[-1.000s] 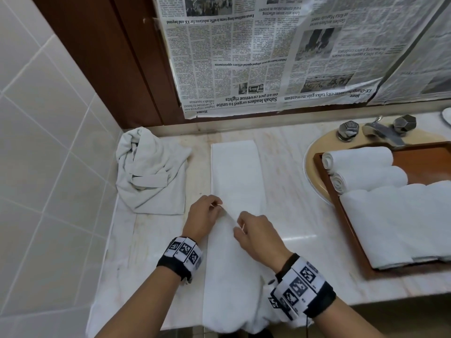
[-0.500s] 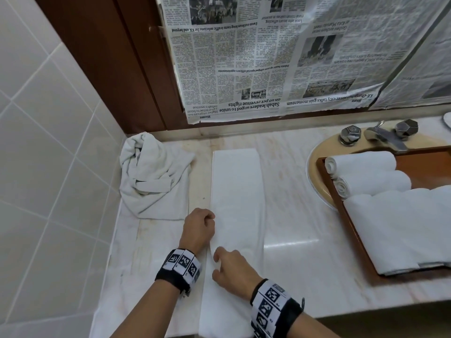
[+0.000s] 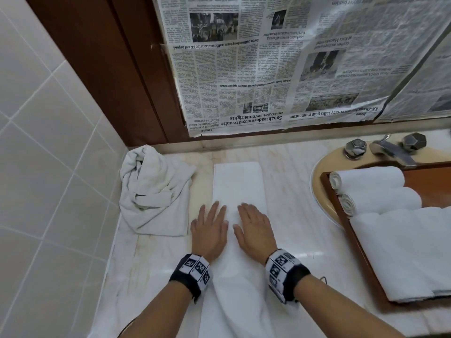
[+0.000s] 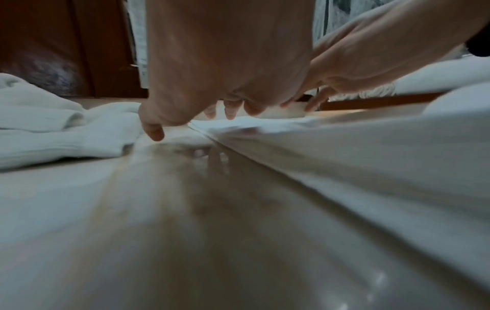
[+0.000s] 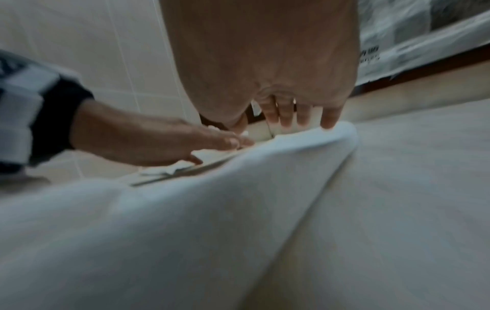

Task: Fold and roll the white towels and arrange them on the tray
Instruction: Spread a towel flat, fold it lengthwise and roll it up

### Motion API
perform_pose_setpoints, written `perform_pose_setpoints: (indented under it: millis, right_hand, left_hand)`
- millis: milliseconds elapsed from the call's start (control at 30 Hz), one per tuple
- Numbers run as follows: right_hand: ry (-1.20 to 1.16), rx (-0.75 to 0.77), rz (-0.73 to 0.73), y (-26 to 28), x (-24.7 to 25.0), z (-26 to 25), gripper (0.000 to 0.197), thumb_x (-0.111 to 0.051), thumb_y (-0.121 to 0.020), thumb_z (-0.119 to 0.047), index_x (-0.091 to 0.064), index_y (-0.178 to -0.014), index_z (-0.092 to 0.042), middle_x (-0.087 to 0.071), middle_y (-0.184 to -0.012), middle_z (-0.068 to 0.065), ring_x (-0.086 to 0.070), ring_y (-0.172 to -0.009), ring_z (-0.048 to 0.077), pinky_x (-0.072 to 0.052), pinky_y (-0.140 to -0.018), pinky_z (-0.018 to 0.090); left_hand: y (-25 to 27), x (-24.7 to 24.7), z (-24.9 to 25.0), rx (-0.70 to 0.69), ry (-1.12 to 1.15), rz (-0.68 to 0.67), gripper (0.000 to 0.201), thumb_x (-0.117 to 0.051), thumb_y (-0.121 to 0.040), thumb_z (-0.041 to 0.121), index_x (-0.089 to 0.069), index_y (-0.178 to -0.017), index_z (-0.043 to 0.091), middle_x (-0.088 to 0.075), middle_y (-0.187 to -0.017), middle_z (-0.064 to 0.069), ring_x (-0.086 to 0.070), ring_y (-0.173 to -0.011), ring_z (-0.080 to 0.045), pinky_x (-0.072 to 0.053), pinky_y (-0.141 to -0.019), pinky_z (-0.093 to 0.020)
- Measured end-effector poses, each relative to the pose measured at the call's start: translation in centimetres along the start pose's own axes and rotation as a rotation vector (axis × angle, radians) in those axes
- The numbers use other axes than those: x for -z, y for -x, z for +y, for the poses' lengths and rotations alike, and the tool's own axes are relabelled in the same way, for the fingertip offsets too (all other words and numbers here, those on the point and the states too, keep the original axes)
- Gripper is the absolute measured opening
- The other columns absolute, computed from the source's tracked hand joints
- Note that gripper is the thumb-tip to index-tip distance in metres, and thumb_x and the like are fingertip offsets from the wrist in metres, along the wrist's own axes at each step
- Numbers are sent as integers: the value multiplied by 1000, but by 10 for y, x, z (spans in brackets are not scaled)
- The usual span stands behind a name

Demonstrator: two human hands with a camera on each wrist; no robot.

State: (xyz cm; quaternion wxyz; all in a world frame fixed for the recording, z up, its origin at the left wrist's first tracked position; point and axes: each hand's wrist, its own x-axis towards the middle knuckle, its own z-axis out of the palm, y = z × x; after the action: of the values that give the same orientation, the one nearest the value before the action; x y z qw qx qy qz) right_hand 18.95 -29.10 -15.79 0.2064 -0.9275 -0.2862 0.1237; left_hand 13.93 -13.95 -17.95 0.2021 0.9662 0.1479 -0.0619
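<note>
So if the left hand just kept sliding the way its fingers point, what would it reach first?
Probably only more of the folded white towel it presses on. The left hand points along the strip toward the newspaper-covered wall; past the towel's far end comes bare marble counter, then that wall.

Head view: bright, even, sharp; a glare patch on the desk (image 3: 314, 254) at 4 o'clock; straight lines bow toward the edges.
Left wrist view: dim, streaked with motion blur; specks of glare at 5 o'clock.
Right wrist view: dim, soft, possibly out of focus throughout.
</note>
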Motion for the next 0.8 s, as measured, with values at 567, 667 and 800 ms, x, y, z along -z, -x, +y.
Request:
perform_pose_setpoints:
  millis: [567, 667, 800]
  right_hand:
    - [195, -15, -97, 2, -14, 36, 70, 1, -97, -51, -10, -158, -18, -2, -163, -5, 1, -151, 17, 8, -119, 40]
    - [197, 10, -178, 14, -30, 29, 63, -14, -103, -50, -25, -156, -17, -15, -162, -3, -17, -150, 20, -4, -116, 43]
    - [217, 16, -183, 20, -24, 48, 71, -2, -100, -59, -9, -158, -19, -1, -165, -2, -2, -151, 16, 0, -118, 41]
  left_hand:
    - [3, -10, -6, 48, -111, -100, 71, 16, -84, 60, 12, -154, 48, 20, -160, 25, 17, -152, -22, 4, -120, -55]
    - [10, -17, -1, 47, -126, -124, 67, 17, -85, 60, 17, -152, 50, 25, -159, 26, 20, -151, -20, 10, -118, -56]
    - [15, -19, -3, 85, -166, -98, 68, 18, -86, 61, 19, -152, 46, 26, -158, 26, 20, -151, -20, 9, -119, -54]
